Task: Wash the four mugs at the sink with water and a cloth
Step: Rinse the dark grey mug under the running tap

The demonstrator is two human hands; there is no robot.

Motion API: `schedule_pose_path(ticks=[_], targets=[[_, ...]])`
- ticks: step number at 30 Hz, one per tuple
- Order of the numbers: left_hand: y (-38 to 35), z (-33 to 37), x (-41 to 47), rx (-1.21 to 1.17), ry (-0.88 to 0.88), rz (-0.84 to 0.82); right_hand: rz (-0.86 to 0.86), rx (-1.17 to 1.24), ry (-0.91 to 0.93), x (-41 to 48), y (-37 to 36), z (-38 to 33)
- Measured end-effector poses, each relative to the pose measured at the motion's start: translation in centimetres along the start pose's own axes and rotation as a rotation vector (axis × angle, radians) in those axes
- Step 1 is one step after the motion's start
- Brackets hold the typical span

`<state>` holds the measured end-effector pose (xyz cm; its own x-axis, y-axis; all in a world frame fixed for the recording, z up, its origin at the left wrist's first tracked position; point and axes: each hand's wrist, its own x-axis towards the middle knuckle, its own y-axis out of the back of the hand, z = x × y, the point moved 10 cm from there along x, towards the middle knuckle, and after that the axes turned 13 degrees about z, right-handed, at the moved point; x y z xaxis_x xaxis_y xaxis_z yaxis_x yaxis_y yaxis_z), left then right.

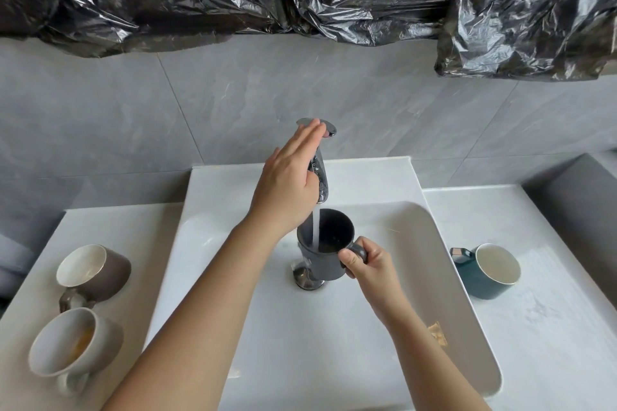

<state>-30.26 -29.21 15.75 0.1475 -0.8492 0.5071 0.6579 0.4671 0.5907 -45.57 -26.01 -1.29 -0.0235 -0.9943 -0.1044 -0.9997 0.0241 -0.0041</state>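
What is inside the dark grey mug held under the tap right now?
A stream of water from the tap falls into the dark grey mug, and some liquid shows at the bottom. The mug's near wall covers part of its floor, so residue there cannot be judged.

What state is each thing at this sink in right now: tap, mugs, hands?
Tap: running.
Dark grey mug: upright under the stream, filling.
Left hand: straight fingers resting on the tap lever.
Right hand: grips the dark grey mug's handle.
Brown mug: standing on left counter.
Pale mug: left counter, brownish stain inside.
Teal mug: standing on right counter.
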Motion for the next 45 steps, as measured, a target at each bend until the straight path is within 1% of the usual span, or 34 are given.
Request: schedule_pose_path(ticks=[2,4,6,7,8,10,11,12,13,14,16,17,18,19,23,26,28,30,35,40,42,43,44,45], targets=[[0.2,0.5,-0.4,0.087,-0.055,0.019,0.013,-0.035,0.014,0.1,0.4,-0.3],[-0.4,0.7,-1.4,0.183,-0.118,-0.003,0.012,-0.035,0.013,0.0,0.4,-0.7],[-1.0,0.5,-2.4,0.167,-0.136,-0.028,0.001,-0.009,0.004,-0.2,0.5,-0.9],[-0.8,0.2,-2.7,0.092,-0.099,-0.012,0.006,-0.001,-0.012,-0.4,0.6,-0.8],[-0.1,-0.3,-3.1,-0.01,-0.03,0.043,0.022,0.02,-0.05,-0.6,0.8,-0.6],[1.9,-1.9,-5.1,-0.174,0.134,0.219,0.054,0.136,-0.201,-1.3,1.0,0.5],[2.5,-3.2,-6.8,-0.214,0.237,0.283,0.057,0.213,-0.287,-1.9,0.7,1.1],[2.5,-4.6,-8.6,-0.231,0.35,0.295,0.053,0.284,-0.365,-2.5,0.3,1.6],[1.8,-6.2,-10.4,-0.252,0.471,0.237,0.048,0.345,-0.435,-3.1,-0.2,2.0],[0.4,-7.6,-12.1,-0.289,0.589,0.116,0.04,0.395,-0.498,-3.7,-0.7,2.5],[-2.6,-9.2,-15.1,-0.415,0.797,-0.195,0.04,0.463,-0.624,-5.1,-1.8,3.7],[-3.5,-9.1,-16.3,-0.466,0.876,-0.331,0.048,0.489,-0.687,-5.9,-2.3,4.1],[-3.9,-8.9,-17.0,-0.497,0.923,-0.413,0.056,0.516,-0.744,-6.6,-2.7,4.4],[-3.8,-8.8,-17.4,-0.507,0.955,-0.44,0.07,0.546,-0.795,-7.2,-3.0,4.7],[-3.8,-10.0,-18.8,-0.456,1.09,-0.44,0.098,0.607,-1.012,-9.1,-3.9,5.3],[-4.4,-10.8,-21.4,-0.486,1.323,-0.553,0.075,0.715,-1.189,-10.2,-4.0,5.5],[-4.7,-10.9,-22.9,-0.566,1.479,-0.623,0.035,0.825,-1.272,-10.8,-4.4,5.1],[-4.8,-10.6,-24.0,-0.632,1.566,-0.669,-0.001,0.931,-1.315,-11.2,-4.9,4.6],[-4.9,-10.8,-26.2,-0.689,1.688,-0.694,-0.017,1.028,-1.342,-11.8,-5.3,4.7],[-4.8,-10.7,-26.6,-0.759,1.67,-0.675,-0.024,0.975,-1.298,-12.2,-5.4,4.3],[-4.5,-9.9,-25.9,-0.84,1.627,-0.661,0.018,0.888,-1.267,-12.7,-5.4,4.3],[-4.2,-9.7,-25.3,-0.889,1.574,-0.636,0.051,0.818,-1.225,-12.9,-5.4,4.4],[-3.8,-9.8,-24.5,-0.885,1.476,-0.599,0.078,0.73,-1.158,-13.0,-5.3,4.6],[-3.1,-10.1,-23.6,-0.829,1.348,-0.55,0.081,0.639,-1.065,-12.9,-5.3,4.5]])
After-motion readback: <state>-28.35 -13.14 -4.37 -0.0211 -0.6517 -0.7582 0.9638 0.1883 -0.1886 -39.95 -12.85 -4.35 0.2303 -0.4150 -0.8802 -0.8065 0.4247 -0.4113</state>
